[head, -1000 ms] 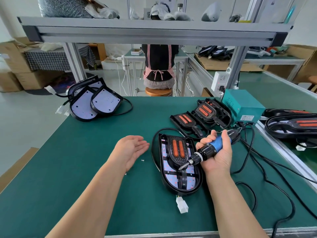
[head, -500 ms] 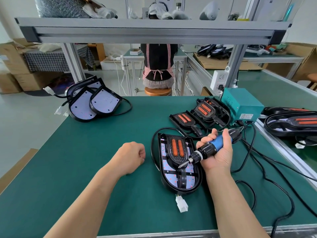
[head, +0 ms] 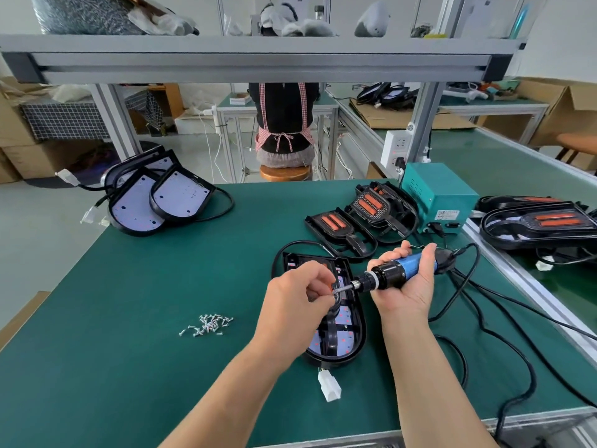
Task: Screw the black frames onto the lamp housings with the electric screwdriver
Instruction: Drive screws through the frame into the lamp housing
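Note:
A black lamp housing [head: 350, 334] with a black frame on it lies in front of me on the green mat. My right hand [head: 405, 284] grips the blue and black electric screwdriver [head: 400, 273], held sideways with its bit pointing left. My left hand [head: 295, 300] is above the housing and pinches a small screw at the tip of the bit. A pile of several loose screws [head: 208, 324] lies to the left of the housing. The upper part of the frame is hidden by my left hand.
Two more framed housings [head: 361, 218] lie behind, next to a teal power box [head: 436, 198]. Bare housings with white boards [head: 155, 202] sit at the far left. Black cables [head: 504, 334] trail on the right. A white connector [head: 329, 388] lies near the front edge.
My left hand left the mat, where it had closed into a fist, and came up to the screwdriver bit with a screw. The screwdriver tilted to level. The screw pile is now uncovered.

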Available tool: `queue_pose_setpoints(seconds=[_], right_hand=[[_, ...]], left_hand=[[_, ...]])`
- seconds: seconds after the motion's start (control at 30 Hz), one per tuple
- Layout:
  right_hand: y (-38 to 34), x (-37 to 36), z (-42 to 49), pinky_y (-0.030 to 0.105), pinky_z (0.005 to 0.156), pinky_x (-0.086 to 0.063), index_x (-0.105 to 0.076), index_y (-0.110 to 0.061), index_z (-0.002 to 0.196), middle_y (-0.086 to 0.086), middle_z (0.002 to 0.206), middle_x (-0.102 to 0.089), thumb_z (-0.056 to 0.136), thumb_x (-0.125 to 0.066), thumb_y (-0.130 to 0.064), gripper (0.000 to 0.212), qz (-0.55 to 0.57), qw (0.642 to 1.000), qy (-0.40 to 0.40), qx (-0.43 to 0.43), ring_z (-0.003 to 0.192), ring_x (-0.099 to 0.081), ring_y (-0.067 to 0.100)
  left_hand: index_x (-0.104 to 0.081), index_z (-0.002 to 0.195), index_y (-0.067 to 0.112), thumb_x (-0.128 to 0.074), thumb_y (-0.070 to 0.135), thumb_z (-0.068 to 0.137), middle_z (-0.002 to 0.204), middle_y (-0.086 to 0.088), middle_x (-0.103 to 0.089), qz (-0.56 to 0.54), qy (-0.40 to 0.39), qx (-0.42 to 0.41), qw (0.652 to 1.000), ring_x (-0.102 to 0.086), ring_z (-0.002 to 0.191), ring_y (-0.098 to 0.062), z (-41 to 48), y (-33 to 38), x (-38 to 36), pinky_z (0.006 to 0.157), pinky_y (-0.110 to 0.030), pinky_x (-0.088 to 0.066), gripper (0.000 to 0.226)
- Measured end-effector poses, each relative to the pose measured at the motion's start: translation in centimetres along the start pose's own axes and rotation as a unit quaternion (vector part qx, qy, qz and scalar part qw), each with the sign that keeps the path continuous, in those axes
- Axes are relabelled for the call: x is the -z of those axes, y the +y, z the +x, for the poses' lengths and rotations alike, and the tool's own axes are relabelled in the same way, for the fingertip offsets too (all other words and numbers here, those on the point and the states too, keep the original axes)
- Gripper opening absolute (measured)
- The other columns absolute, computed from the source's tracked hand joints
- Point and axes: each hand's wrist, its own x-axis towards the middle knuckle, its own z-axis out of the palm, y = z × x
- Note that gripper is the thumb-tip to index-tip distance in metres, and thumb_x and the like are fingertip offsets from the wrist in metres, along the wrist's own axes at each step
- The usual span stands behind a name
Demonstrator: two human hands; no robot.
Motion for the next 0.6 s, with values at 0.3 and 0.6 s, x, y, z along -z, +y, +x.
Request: queue_pose_setpoints(seconds=[0.3,0.6], right_hand=[[0.16,0.07,0.15,0.021,0.068,-0.036,-0.061,-0.019,0.087,-0.012,0.068,-0.054,0.091,-0.065,-0.054,0.035,-0.009,1.0,0.002,0.0,0.058,-0.051,0.005],[0.22,0.03,-0.09,0.02,0.065,-0.039,-0.06,-0.02,0.086,-0.013,0.069,-0.053,0.092,-0.064,-0.054,0.035,-0.024,1.0,0.002,0.0,0.054,-0.053,0.004]], left_hand=[[-0.069,0.084,0.026,-0.073,-0.001,0.08,0.079,0.017,-0.069,-0.026,0.02,0.02,0.999,-0.061,0.074,-0.005,-0.01,-0.04,0.05,0.067,-0.007,-0.045,0.028],[-0.068,0.084,0.029,-0.071,-0.001,0.081,0.077,0.017,-0.068,-0.014,0.033,0.015,0.999,-0.06,0.075,-0.005,-0.14,-0.25,-0.3,0.066,-0.005,-0.041,0.03]])
